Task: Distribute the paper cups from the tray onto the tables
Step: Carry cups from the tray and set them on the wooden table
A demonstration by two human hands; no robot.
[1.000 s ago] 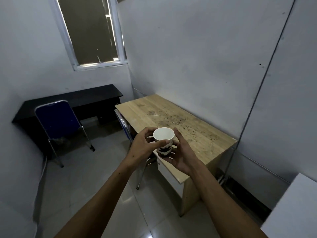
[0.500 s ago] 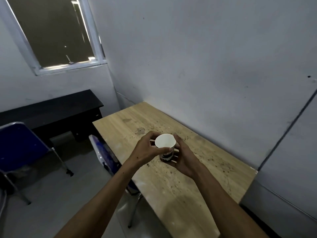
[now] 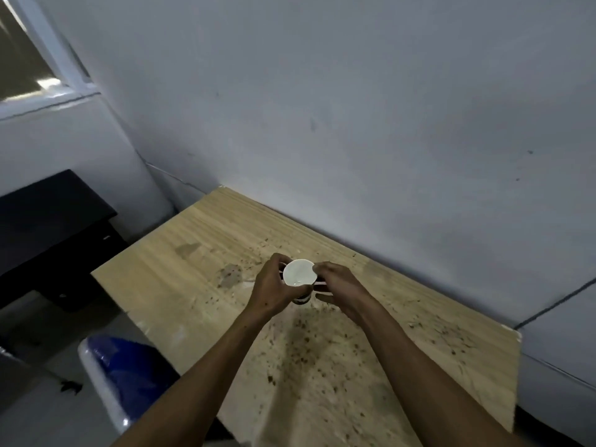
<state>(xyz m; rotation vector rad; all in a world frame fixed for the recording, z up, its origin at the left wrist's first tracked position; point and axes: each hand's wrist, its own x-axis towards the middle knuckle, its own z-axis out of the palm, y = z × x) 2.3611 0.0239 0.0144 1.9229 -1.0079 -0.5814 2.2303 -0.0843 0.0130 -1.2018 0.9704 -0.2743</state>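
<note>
A white paper cup (image 3: 299,273) with a dark printed band low on its side is held upright above the middle of the wooden table (image 3: 200,240). The left hand (image 3: 273,287) wraps its near-left side, and the right hand (image 3: 338,287) pinches the rim with fingertips (lower fingers spread). Dark specks litter the tabletop. A blue chair (image 3: 129,372) stands at the near left, and 1 black desk (image 3: 48,221) sits far left.

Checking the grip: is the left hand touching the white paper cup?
Touching. The head view shows the left hand wrapped against the white paper cup, its fingers overlapping the cup's side.
</note>
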